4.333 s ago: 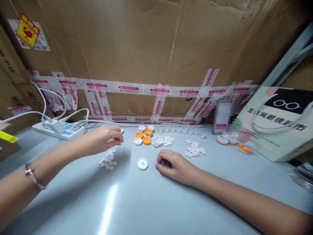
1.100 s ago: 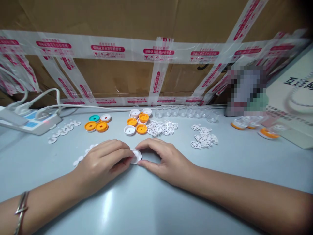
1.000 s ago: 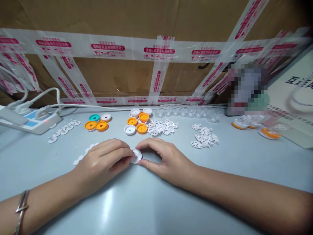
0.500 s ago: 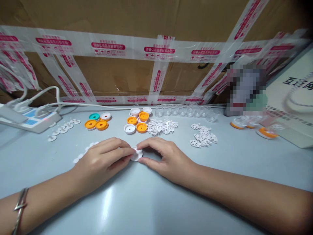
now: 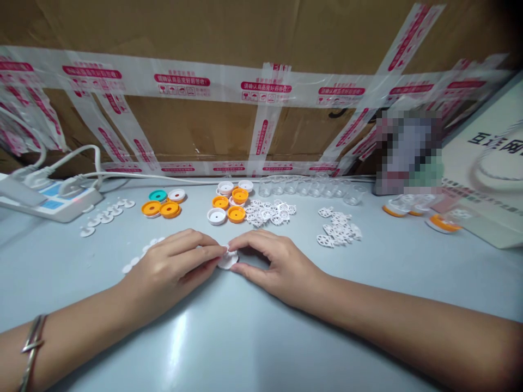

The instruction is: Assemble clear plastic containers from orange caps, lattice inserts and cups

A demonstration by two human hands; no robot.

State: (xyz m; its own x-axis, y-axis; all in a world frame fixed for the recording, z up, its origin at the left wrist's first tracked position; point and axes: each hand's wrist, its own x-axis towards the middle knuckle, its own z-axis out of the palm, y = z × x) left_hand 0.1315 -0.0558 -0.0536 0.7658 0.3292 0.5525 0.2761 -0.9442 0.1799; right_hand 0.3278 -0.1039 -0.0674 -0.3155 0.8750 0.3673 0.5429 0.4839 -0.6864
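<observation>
A small white round plastic base (image 5: 229, 260) rests on the table between my hands. My right hand (image 5: 281, 261) is closed on it, thumb at the near right edge and fingers at the far edge. The closed fingertips of my left hand (image 5: 180, 258) press at its left side, over the inside; any small part pinched there is too hidden to make out. Just beyond lie white and orange round bases (image 5: 236, 214) and a pile of white openwork pieces (image 5: 269, 211). Small white discs (image 5: 134, 263) are partly covered by my left hand.
A teal base (image 5: 157, 195) sits with orange ones at back left, near white tabbed discs (image 5: 107, 215) and a power strip (image 5: 69, 198). Clear cups (image 5: 314, 188) line the back before a taped carton (image 5: 196, 130). More openwork pieces (image 5: 341, 228) and clear-topped orange items (image 5: 443, 222) lie right.
Both hands stay nearly in place around the white base. Its inside looks slightly more filled with white now, and the view has shifted a little.
</observation>
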